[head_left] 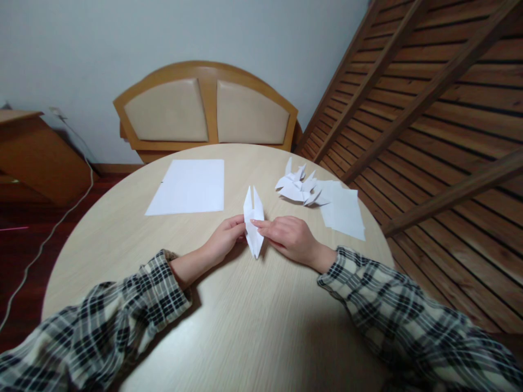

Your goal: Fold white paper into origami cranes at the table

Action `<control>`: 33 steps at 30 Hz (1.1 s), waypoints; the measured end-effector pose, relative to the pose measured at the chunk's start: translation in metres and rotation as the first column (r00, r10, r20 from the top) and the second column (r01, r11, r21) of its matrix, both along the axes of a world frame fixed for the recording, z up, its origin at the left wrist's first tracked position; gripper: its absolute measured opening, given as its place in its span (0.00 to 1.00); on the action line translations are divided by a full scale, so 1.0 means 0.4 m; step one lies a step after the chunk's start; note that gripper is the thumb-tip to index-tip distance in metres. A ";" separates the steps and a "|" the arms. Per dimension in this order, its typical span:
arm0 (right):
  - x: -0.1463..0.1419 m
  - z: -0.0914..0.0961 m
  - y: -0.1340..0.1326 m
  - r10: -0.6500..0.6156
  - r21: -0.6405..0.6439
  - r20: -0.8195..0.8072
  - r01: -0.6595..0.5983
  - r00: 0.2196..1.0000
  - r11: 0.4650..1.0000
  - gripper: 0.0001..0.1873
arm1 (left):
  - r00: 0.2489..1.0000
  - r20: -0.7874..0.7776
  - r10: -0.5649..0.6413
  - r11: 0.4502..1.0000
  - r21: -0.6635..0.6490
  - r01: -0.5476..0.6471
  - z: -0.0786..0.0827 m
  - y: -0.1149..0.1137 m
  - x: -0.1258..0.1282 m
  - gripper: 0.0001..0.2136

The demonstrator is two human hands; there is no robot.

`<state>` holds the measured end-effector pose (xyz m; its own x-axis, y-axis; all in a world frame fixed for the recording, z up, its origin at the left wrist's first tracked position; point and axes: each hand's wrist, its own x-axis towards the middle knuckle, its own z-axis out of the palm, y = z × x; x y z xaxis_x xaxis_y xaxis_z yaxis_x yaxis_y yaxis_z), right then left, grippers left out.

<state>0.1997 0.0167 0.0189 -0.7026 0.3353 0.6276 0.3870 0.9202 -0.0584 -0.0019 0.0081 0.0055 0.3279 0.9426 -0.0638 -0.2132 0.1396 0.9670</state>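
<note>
A white folded paper (pixel 254 239), long and diamond-shaped with a slit between two points at its far end, is held just over the table. My left hand (pixel 224 238) grips its left edge, with some fingertips hidden behind the paper. From the other side, my right hand (pixel 291 237) pinches the right edge, its index finger lying across the front face. Beyond my right hand rests a cluster of white folded paper cranes (pixel 298 186), pressed close together.
A stack of white sheets (pixel 192 185) lies at the far left of the round wooden table (pixel 229 332). More white paper (pixel 345 209) lies at the right, partly beneath the cranes. A padded headboard (pixel 210 106) stands behind; a slatted wood panel (pixel 441 136) slopes along the right.
</note>
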 end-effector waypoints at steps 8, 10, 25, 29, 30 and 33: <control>0.004 -0.001 0.004 -0.038 -0.143 0.089 0.050 0.995 0.988 0.16 | 0.995 0.095 -0.009 0.996 -0.084 0.017 0.017 0.004 -0.005 0.10; 0.002 -0.002 0.002 -0.055 -0.135 0.117 0.071 0.992 0.988 0.17 | 0.996 0.083 0.036 0.996 -0.085 -0.029 0.012 0.005 -0.004 0.11; -0.018 0.001 -0.018 -0.045 -0.288 -0.200 -0.015 0.979 0.958 0.10 | 0.994 -0.084 0.071 0.982 0.182 -0.054 -0.027 0.009 -0.003 0.15; -0.034 -0.011 -0.011 -0.312 -0.491 -0.426 0.072 0.849 0.868 0.05 | 0.969 -0.228 0.093 0.944 0.328 -0.014 -0.025 0.006 -0.004 0.15; -0.036 -0.014 -0.007 -0.351 -0.558 -0.432 0.060 0.831 0.828 0.07 | 0.959 -0.267 0.099 0.936 0.352 0.001 -0.023 0.004 -0.005 0.15; -0.041 -0.018 0.002 -0.355 -0.722 -0.368 -0.024 0.859 0.692 0.13 | 0.920 -0.369 0.132 0.910 0.413 0.035 -0.017 -0.004 -0.007 0.14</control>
<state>0.1833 0.0175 0.0118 -0.2910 0.8761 0.3845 0.2806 0.4623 -0.8411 -0.0048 0.0064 -0.0011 0.3101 0.9262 0.2146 0.1865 -0.2806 0.9415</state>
